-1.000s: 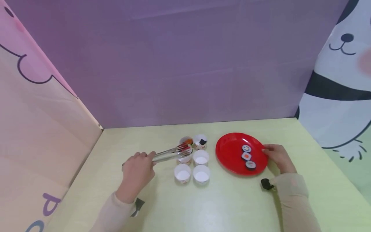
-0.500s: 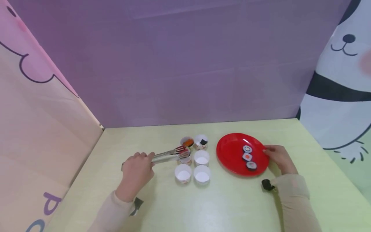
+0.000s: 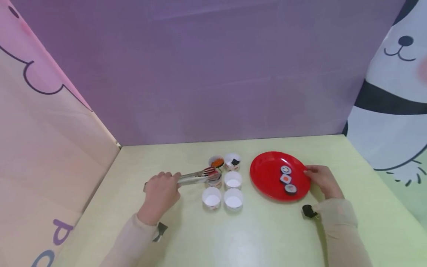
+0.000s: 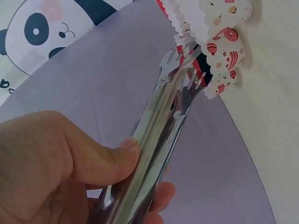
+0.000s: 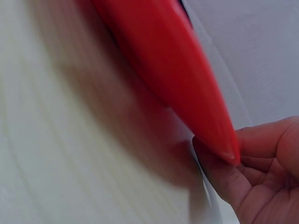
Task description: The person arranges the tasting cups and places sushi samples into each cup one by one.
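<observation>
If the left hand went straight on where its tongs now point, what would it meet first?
The tongs in the left hand would probably meet the red-and-black piece in the middle row's left cup; whether they touch it now is unclear.

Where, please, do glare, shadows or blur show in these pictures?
Head: a pale glare patch on the table; left wrist: bright reflections along the metal tongs; right wrist: the red plate looks blurred, with a soft reddish shadow beside it.
</observation>
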Motion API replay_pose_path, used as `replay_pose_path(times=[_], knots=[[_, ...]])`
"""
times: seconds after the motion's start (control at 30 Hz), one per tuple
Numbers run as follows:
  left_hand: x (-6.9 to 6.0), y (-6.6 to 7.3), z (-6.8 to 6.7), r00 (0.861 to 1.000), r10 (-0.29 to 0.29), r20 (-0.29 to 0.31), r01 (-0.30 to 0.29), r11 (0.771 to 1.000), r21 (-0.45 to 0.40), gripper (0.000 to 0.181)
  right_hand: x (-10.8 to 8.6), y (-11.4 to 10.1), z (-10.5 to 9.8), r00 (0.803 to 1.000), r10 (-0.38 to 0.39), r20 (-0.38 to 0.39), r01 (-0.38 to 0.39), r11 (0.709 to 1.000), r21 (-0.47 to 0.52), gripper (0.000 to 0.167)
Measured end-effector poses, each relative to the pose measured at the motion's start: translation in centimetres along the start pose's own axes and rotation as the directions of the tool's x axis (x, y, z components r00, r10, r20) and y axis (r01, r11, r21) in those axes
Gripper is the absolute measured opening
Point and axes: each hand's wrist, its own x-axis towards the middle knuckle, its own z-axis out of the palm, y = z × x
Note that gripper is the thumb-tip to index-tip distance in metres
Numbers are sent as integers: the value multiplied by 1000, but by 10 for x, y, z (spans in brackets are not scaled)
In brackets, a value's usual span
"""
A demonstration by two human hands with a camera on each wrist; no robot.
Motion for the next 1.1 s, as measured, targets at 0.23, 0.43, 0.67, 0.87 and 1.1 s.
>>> replay_pose_path(times=[0.23, 0.43, 0.67, 0.87, 1.1], knots=[[6, 1, -5, 997, 11, 76, -12, 1000, 15, 13, -1, -1, -1, 999, -31, -7, 31, 999, -13, 51], [13, 2, -13, 984, 10, 176, -11, 1000, 5, 10, -2, -1, 0, 999, -43, -10, 43, 999, -20, 51], [23, 5, -22, 964, 7, 265, -10, 1000, 9, 10, -1, -1, -2, 999, -37, -14, 37, 999, -30, 50], [30, 6, -28, 954, 15, 298, -19, 1000, 9, 8, -1, -2, -2, 1000, -26, -5, 26, 999, -23, 51], [32, 6, -30, 948, 9, 320, -12, 1000, 6, 9, 0, -1, -1, 999, -40, -13, 40, 999, -32, 50]])
